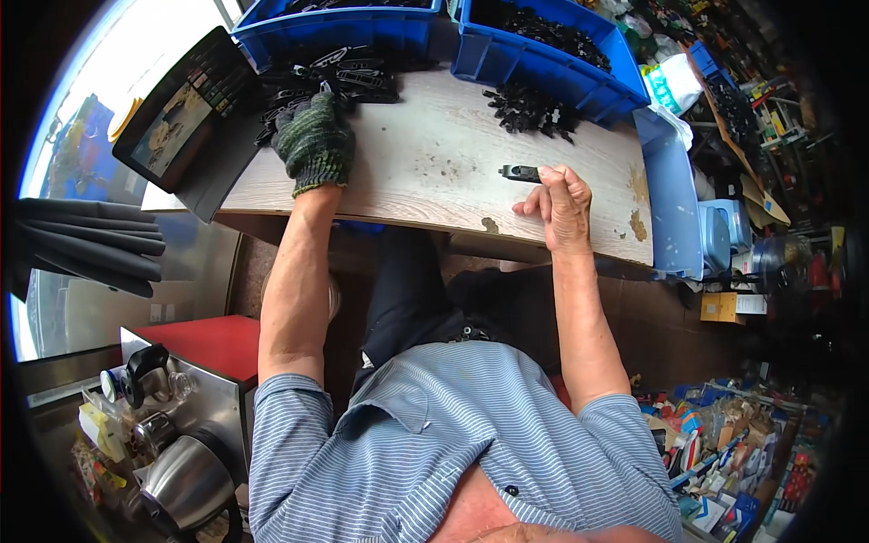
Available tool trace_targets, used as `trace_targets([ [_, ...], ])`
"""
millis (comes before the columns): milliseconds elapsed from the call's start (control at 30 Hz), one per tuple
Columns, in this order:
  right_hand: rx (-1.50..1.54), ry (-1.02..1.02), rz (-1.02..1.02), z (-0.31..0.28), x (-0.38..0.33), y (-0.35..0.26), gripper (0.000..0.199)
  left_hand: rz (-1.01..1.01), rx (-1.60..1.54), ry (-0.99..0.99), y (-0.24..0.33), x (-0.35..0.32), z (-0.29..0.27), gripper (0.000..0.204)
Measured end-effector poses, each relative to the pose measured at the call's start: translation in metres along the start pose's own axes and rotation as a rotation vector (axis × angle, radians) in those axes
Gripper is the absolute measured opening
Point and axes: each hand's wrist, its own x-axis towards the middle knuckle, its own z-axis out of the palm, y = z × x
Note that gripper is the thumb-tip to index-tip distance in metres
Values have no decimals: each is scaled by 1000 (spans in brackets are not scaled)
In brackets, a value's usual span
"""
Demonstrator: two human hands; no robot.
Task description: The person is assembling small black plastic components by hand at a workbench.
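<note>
My right hand (pixel 563 206) is bare and pinches one end of a small, oblong black plastic part (pixel 519 172) between thumb and fingers, low over the pale worktable (pixel 425 136). The part points left and has an opening near its far end. A dark green knitted glove covers my left hand (pixel 314 143). It reaches into a loose heap of long black plastic parts (pixel 362 80) at the table's back left. The glove's fingertips blend into the heap, so their grip is hidden. To the right lies a second heap, of small black pieces (pixel 536 113).
Two blue bins, a left one (pixel 335 29) and a right one (pixel 543 68), hold black parts along the back. A tablet (pixel 186 118) leans at the left edge. Beside the table's right end stands a light blue tub (pixel 674 208). A steel kettle (pixel 190 480) is at lower left.
</note>
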Motion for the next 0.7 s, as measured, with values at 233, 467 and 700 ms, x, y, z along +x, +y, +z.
trace_targets([
  [233, 197, 221, 146, -18, 4, -12, 37, 64, -211, 140, 4, -14, -11, 18],
  [467, 114, 688, 149, -91, 27, -36, 39, 206, -316, -180, 29, -41, -38, 19],
  [700, -58, 630, 190, -98, 41, -34, 30, 225, -335, -285, 38, -31, -28, 21],
])
